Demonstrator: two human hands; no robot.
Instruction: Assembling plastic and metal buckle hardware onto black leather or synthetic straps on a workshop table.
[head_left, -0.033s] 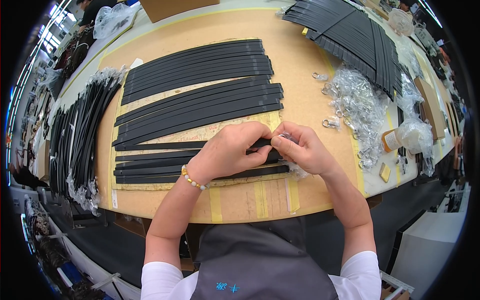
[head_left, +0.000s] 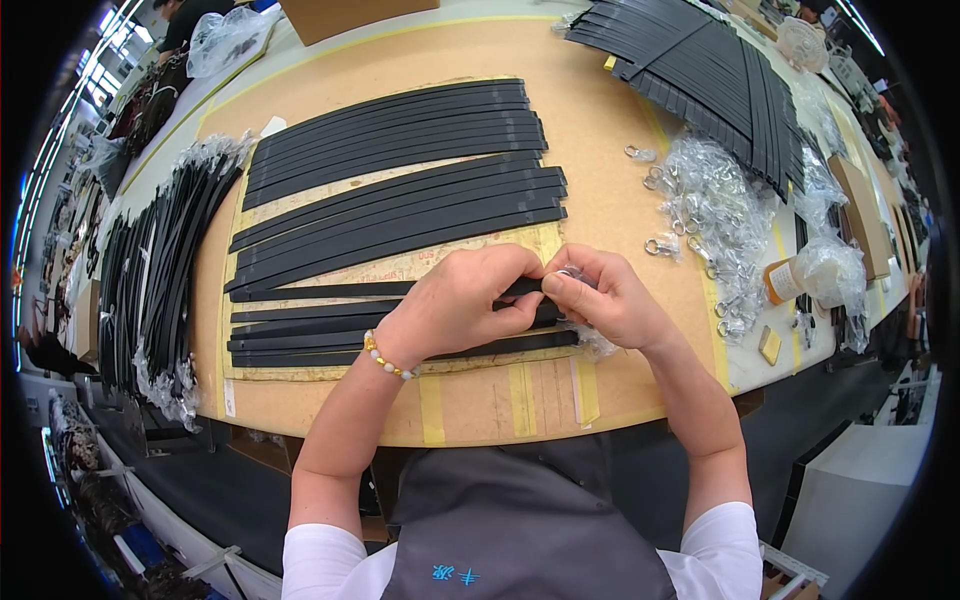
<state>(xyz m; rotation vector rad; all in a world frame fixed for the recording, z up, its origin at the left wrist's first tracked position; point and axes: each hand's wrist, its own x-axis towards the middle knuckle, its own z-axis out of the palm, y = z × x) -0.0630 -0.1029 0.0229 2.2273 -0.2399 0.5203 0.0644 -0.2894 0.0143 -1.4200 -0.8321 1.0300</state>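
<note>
My left hand [head_left: 462, 302] pinches a black strap [head_left: 345, 292] close to its right end, the fingers closed around it. The rest of that strap trails left across the board. My right hand [head_left: 612, 300] meets the left at the strap's end, thumb and fingers pinched on a small metal ring [head_left: 569, 271]. Clear plastic wrap [head_left: 597, 342] pokes out below the right hand. How ring and strap meet is hidden by the fingers. Under my hands lie several more black straps [head_left: 300, 343], side by side. Farther off, two groups of flat black straps [head_left: 400, 135] rest on the board.
To the right lies a pile of metal clasps in clear plastic [head_left: 712, 190], below a large stack of black straps [head_left: 700, 75]. An orange-brown bottle [head_left: 782, 281] and a yellowish block [head_left: 769, 345] sit near the right edge. Thin black straps [head_left: 165, 270] hang over the left edge.
</note>
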